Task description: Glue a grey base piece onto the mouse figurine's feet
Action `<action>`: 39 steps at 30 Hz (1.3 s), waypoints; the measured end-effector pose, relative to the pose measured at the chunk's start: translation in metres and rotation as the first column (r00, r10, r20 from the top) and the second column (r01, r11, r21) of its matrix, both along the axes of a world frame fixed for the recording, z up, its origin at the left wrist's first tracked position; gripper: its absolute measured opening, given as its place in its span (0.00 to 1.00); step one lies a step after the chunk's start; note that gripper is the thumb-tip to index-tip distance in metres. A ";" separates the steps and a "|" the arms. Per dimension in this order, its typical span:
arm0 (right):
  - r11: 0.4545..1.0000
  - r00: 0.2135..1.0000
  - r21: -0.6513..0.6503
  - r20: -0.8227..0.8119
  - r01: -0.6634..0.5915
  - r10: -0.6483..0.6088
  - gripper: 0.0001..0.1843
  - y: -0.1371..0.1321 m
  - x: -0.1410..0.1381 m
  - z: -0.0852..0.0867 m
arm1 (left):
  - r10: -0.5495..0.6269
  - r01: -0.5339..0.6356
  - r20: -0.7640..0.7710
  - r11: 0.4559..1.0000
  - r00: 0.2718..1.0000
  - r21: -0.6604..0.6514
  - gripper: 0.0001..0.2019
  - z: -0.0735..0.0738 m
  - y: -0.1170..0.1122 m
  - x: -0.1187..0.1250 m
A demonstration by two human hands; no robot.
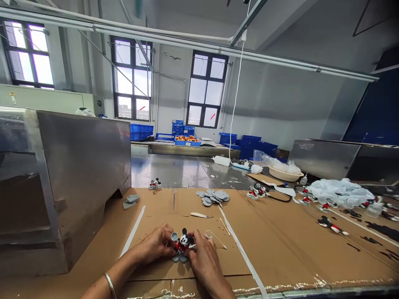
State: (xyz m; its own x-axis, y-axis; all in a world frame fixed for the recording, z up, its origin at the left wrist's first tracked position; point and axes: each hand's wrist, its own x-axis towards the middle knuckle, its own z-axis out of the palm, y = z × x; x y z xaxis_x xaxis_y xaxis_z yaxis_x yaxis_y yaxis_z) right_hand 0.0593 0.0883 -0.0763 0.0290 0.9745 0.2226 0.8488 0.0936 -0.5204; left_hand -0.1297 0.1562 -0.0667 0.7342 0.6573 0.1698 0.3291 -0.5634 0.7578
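Between my two hands a small Mickey Mouse figurine [183,240] stands upright on a grey base [180,258], with a grey round cup-like piece [174,236] at its left side. My left hand [158,244] grips the figurine's left side with closed fingers. On the other side my right hand [203,253] presses thumb and fingers against it. Just beyond the right fingers lie a small clear round dish [208,234] and a cotton swab [220,242]. A craft knife [201,215] rests farther back on the cardboard [162,207].
Grey flat bases [213,197] are heaped behind the knife, with a few more [131,200] at left. Several figurines [258,190] stand or lie to the right, near a pale plastic bag [340,192]. A metal housing [87,178] rises at left. Blue crates [141,132] line the back.
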 end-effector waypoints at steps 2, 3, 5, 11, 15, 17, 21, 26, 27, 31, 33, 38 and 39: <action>1.000 1.000 0.004 -0.009 0.002 -0.001 0.20 0.001 0.000 -0.002 | 0.016 -0.016 0.010 1.000 1.000 -0.009 0.10 -0.003 0.001 -0.001; 1.000 1.000 0.009 -0.013 0.002 -0.002 0.20 0.001 0.000 -0.002 | 0.022 -0.022 0.013 1.000 1.000 -0.011 0.09 -0.005 0.002 -0.001; 1.000 1.000 0.018 -0.019 -0.003 0.004 0.20 0.002 0.000 -0.004 | 0.024 -0.024 0.016 1.000 1.000 -0.009 0.08 -0.005 0.002 -0.001; 1.000 0.999 0.024 -0.031 -0.009 0.010 0.20 0.004 0.001 -0.006 | 0.029 -0.029 0.010 1.000 1.000 0.002 0.09 -0.001 -0.001 -0.001; 1.000 1.000 0.008 -0.030 -0.003 0.003 0.21 0.004 0.001 -0.005 | 0.023 -0.023 -0.006 1.000 1.000 0.004 0.11 -0.002 0.001 -0.001; 1.000 1.000 0.007 -0.031 -0.005 0.005 0.20 0.004 0.001 -0.004 | 0.020 -0.020 -0.012 1.000 1.000 0.005 0.12 -0.003 0.001 -0.002; 1.000 0.999 0.016 -0.033 -0.009 0.010 0.18 0.003 0.000 -0.003 | 0.019 -0.019 -0.018 1.000 1.000 0.011 0.13 0.000 -0.001 -0.002; 0.999 1.000 0.029 -0.021 -0.012 0.013 0.18 0.003 0.001 -0.004 | 0.015 -0.014 -0.027 1.000 1.000 0.026 0.14 0.003 -0.003 -0.001; 0.999 1.000 0.031 -0.016 -0.014 0.015 0.18 0.003 0.001 -0.004 | 0.008 -0.007 -0.028 0.999 1.000 0.033 0.13 0.003 -0.003 -0.001; 0.999 1.000 0.032 0.011 -0.014 0.013 0.18 0.003 0.001 -0.004 | -0.025 0.027 -0.033 0.998 0.999 0.056 0.13 0.002 -0.001 -0.001; 1.000 0.999 0.030 0.033 -0.009 0.008 0.18 0.002 0.001 -0.004 | -0.028 0.030 -0.038 0.998 0.999 0.059 0.13 0.002 0.000 -0.001; 0.999 0.994 0.032 0.110 -0.004 0.001 0.18 0.001 0.000 -0.002 | 0.000 0.003 -0.043 0.998 0.999 0.057 0.13 0.001 -0.001 -0.001; 0.999 0.991 0.033 0.131 -0.003 -0.002 0.18 0.001 0.000 -0.002 | 0.004 -0.002 -0.043 0.998 0.999 0.055 0.13 0.000 0.000 -0.001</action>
State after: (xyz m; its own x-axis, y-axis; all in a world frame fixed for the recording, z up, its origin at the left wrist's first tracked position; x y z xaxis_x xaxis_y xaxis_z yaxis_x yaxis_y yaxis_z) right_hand 0.0588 0.0895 -0.0786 -0.0029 0.9666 0.2562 0.9092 0.1092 -0.4018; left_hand -0.1306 0.1557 -0.0664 0.7398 0.6500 0.1738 0.3628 -0.6030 0.7105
